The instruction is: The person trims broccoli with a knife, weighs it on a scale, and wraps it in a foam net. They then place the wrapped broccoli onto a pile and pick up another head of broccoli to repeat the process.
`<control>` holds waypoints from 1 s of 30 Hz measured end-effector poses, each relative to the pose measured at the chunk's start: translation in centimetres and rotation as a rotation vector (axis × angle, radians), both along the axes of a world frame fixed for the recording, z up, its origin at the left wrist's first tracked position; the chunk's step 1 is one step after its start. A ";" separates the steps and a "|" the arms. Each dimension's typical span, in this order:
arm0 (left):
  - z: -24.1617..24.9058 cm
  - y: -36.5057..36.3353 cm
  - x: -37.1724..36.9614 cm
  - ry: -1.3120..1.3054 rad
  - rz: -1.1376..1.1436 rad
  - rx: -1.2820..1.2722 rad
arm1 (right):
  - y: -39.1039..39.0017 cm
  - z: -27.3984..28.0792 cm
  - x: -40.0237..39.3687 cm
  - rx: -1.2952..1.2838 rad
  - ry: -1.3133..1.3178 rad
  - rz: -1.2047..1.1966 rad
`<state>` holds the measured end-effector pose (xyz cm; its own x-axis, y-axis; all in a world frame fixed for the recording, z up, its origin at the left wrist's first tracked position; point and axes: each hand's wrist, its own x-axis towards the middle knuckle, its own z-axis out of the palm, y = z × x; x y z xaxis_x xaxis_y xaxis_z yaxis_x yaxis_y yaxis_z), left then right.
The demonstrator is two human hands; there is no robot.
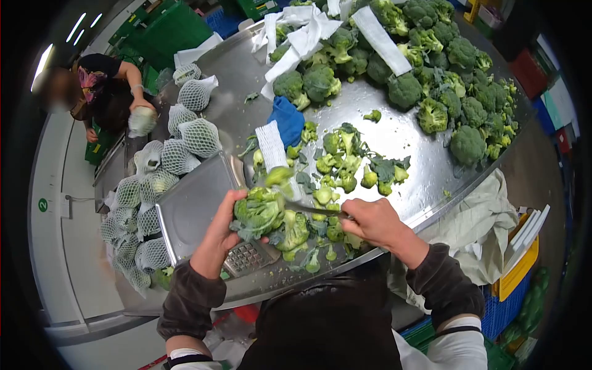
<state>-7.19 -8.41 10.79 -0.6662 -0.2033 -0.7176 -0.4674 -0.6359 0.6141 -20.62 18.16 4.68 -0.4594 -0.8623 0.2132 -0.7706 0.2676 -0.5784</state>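
My left hand (pixel 221 227) is closed around a broccoli head (pixel 258 208), stem side up, over the steel table. In my right hand (pixel 377 223) is a knife (pixel 316 211), its blade pointing left to the broccoli's cut side. A blurred green piece (pixel 279 177) shows just above the blade. Beneath and beyond the knife lie several loose broccoli florets (pixel 338 154) and leaf scraps. A white foam net sleeve (pixel 270 145) and a blue cloth (pixel 288 122) lie just past the broccoli. Left of my left hand sits a scale with a steel tray (pixel 196 206) and a keypad (pixel 245 256).
A large pile of broccoli (pixel 465 111) covers the far right, with foam sleeves (pixel 382 42) on top. Several net-wrapped heads (pixel 179 155) line the left side. A person (pixel 102 80) at the left holds a wrapped head (pixel 142 121). A pale sack (pixel 472 225) hangs at the right edge.
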 end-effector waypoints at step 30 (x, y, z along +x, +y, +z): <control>-1.7 0.6 2.6 0.698 -0.156 -1.035 | -1.9 2.9 2.5 0.087 -0.354 0.087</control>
<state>-4.63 -7.79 9.09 -0.9064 -0.3443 0.2447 0.1302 0.3232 0.9373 -18.08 16.25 7.53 -0.4161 -0.9091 -0.0211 -0.5490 0.2697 -0.7911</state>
